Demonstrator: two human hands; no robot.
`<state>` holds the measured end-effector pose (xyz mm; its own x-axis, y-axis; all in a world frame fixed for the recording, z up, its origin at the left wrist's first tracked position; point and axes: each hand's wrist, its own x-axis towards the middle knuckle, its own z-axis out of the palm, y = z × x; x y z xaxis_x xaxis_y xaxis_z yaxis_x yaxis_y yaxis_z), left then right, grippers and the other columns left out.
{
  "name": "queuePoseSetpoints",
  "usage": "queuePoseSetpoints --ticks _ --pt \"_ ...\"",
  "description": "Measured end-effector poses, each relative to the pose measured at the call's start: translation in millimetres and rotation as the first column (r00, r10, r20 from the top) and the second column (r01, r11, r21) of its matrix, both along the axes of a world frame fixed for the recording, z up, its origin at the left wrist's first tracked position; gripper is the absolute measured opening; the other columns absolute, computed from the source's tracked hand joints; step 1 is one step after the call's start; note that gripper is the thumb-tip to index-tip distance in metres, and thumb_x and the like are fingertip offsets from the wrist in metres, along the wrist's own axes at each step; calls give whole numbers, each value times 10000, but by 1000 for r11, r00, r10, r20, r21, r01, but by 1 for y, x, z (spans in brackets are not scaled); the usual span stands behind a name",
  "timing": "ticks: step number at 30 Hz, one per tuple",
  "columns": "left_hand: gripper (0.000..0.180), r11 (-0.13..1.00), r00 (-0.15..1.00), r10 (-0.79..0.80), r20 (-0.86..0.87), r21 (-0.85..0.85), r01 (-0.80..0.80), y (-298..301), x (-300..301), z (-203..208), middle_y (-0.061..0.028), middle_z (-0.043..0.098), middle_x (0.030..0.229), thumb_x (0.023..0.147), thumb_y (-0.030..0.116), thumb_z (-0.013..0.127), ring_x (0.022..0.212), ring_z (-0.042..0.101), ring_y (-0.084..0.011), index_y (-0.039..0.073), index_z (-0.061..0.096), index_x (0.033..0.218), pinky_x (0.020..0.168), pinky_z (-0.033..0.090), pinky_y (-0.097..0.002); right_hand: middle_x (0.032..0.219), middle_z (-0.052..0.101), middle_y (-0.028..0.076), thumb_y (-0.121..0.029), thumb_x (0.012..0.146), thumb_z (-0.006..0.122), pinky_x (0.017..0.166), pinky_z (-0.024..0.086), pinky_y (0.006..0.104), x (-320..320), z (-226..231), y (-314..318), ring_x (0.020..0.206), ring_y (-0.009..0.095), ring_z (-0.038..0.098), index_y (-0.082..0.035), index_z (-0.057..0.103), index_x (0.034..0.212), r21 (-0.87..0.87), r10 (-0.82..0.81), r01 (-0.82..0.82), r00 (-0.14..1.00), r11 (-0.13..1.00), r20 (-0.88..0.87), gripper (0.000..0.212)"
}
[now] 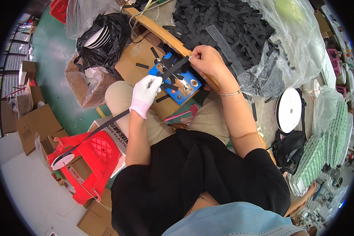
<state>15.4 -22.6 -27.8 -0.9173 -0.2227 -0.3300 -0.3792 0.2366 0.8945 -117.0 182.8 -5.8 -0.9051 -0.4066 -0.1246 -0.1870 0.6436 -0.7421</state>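
Note:
A black ribbon is stretched between my two hands across a blue box-shaped device with metal posts and a red light. My left hand, in a white glove with a pink cuff, has its fingers closed on the ribbon. The bare right hand pinches its far end beside a wooden edge. From my left hand the ribbon runs back to a spool at an upturned red plastic stool. Short black ribbon pieces lie on and around the device.
A heap of cut black strips lies beyond the wooden edge, with clear plastic sheeting around it. A white reel stands at right. Cardboard boxes and a black plastic bag are at left.

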Motion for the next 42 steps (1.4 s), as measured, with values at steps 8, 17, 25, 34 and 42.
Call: queuePoseSetpoints --ticks 8,17,25,34,42 --pt "225 1000 1000 9 3 -21 -9 -1 -1 -15 9 558 606 863 244 580 557 485 -53 31 631 808 541 390 -216 687 635 82 -199 662 631 623 476 332 2 3 -2 666 235 624 -45 663 761 11 4 -4 1000 1000 -20 186" --pt "233 990 998 60 -1 -130 -59 -4 2 -14 2 549 598 864 243 582 557 477 -61 26 613 782 541 376 -218 689 633 79 -212 655 651 622 476 345 3 3 -2 679 245 626 -54 654 764 23 20 -19 999 1000 -39 192" --pt "188 961 975 160 -153 250 -118 1 11 23 22 538 636 892 210 571 563 453 -30 31 609 847 519 355 -177 691 563 -28 -111 827 625 550 396 197 2 7 2 655 15 490 -19 608 804 -360 163 -112 980 926 112 96" --pt "194 987 984 97 -146 138 -77 32 -16 25 8 550 629 875 199 589 558 471 -39 10 613 839 513 371 -198 727 582 -30 -113 807 636 548 379 192 7 7 1 646 18 475 9 635 842 -548 307 -127 918 827 250 127" --pt "230 1000 1000 8 -14 -4 -8 9 0 13 11 547 604 862 244 586 542 466 -47 26 622 798 514 374 -210 641 597 38 -166 714 629 577 440 277 3 4 1 604 133 560 -12 638 756 -82 24 -19 998 996 55 160"
